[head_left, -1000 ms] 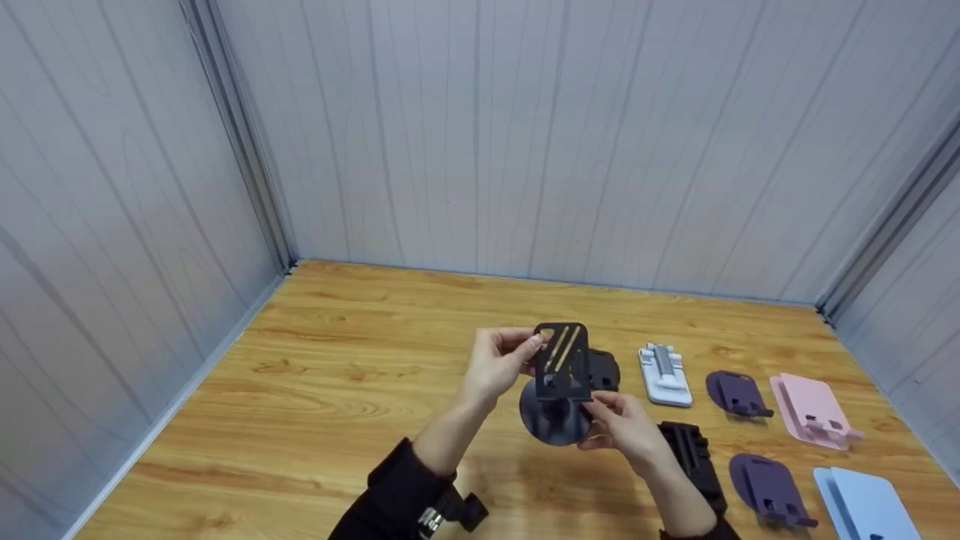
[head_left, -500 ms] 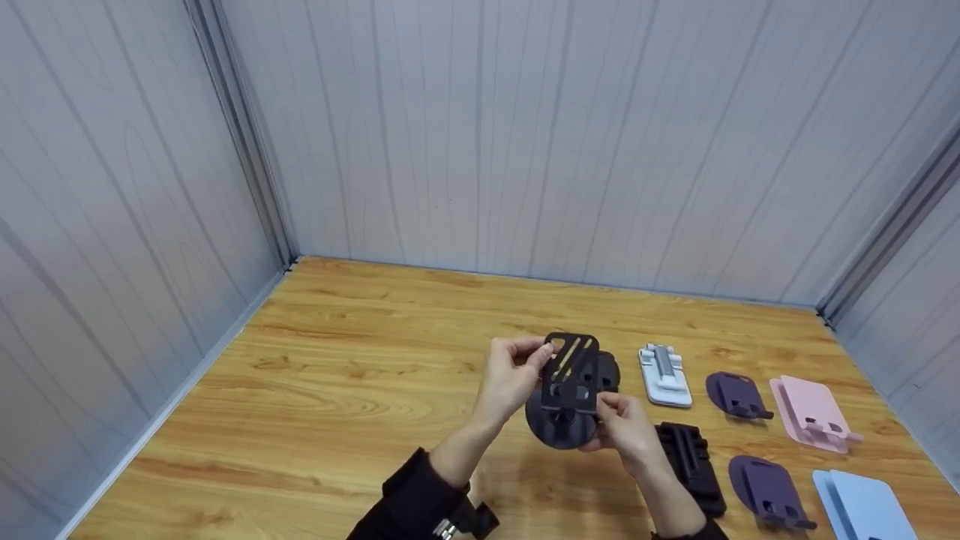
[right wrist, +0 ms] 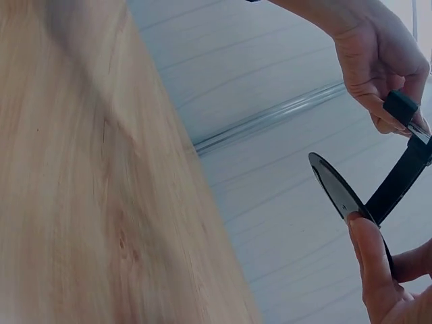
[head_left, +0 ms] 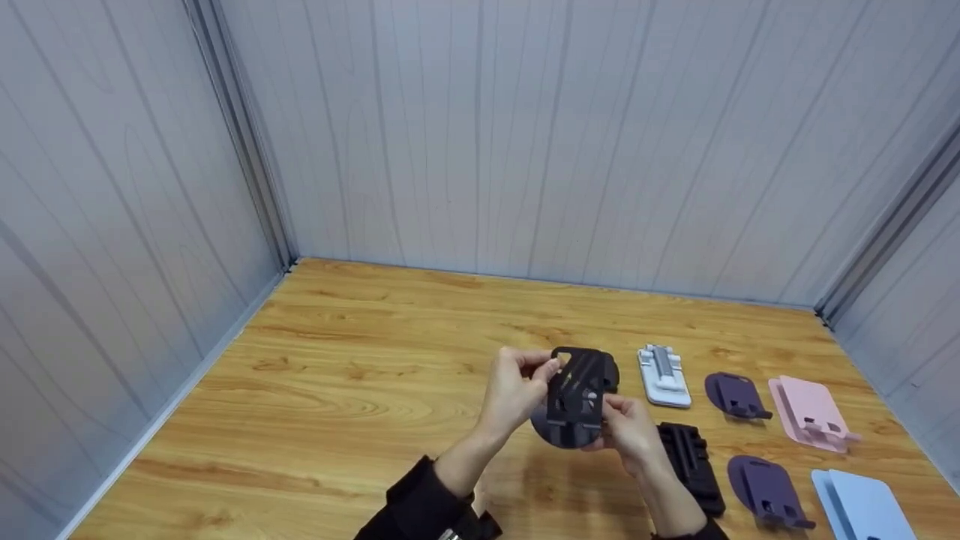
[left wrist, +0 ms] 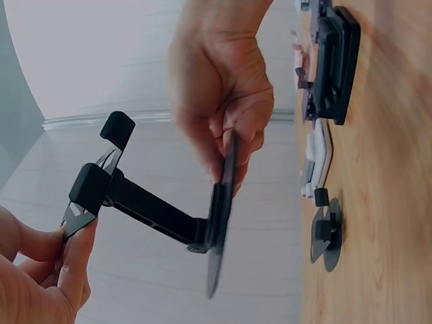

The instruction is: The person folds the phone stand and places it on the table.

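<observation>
Both hands hold a black phone stand [head_left: 574, 390] above the table. It has a slotted plate, a hinged arm and a round base. My left hand [head_left: 514, 394] pinches the upper left corner of the plate [left wrist: 84, 202] between thumb and fingers. At the other end, my right hand [head_left: 630, 435] grips the edge of the round base [right wrist: 337, 189]. In the left wrist view the arm [left wrist: 152, 209] stands out from the base, with the plate and its two padded hooks at its far end. The head view shows the plate overlapping most of the base.
Right of the hands lie a white stand [head_left: 664, 376], a black folded stand [head_left: 690, 466], two purple stands [head_left: 739, 394], a pink stand [head_left: 811, 411] and a light blue stand [head_left: 866, 504]. Another black round-based stand [head_left: 612, 373] sits just behind the held one. Pale walls [head_left: 480, 135] enclose the table.
The held stand has moved slightly right and toward me with both hands. Its plate has come down over the base, and wood no longer shows through most of the slots.
</observation>
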Action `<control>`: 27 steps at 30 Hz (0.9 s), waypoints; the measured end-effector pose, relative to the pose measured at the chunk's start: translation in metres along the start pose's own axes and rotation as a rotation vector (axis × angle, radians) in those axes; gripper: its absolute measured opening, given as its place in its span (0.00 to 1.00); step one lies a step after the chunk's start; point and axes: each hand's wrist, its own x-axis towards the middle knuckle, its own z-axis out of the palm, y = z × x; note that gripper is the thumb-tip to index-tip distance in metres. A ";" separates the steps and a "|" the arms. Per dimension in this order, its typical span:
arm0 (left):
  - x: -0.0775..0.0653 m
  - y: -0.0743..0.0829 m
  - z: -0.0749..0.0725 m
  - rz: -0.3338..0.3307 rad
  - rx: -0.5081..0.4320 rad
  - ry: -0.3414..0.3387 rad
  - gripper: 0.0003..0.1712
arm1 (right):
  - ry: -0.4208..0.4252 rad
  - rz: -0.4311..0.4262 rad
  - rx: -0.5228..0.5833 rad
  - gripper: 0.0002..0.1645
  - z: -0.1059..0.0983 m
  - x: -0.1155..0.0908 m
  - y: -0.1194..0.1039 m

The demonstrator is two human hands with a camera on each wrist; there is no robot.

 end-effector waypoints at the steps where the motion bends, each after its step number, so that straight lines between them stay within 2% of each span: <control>1: -0.001 -0.002 0.001 -0.004 -0.003 -0.008 0.07 | 0.013 0.005 0.005 0.19 0.000 0.000 -0.001; 8: -0.009 -0.015 0.005 -0.030 0.003 -0.020 0.07 | 0.137 0.046 0.002 0.22 0.002 0.000 -0.006; 17: -0.011 -0.027 0.007 -0.074 0.010 -0.011 0.07 | 0.178 0.024 0.001 0.17 0.000 0.000 -0.005; 22: -0.013 -0.032 0.008 -0.093 0.017 0.000 0.07 | 0.150 0.030 0.006 0.17 -0.001 0.001 -0.002; 27: -0.014 -0.034 0.005 -0.122 0.039 0.026 0.06 | 0.044 0.047 0.021 0.19 -0.004 0.001 0.000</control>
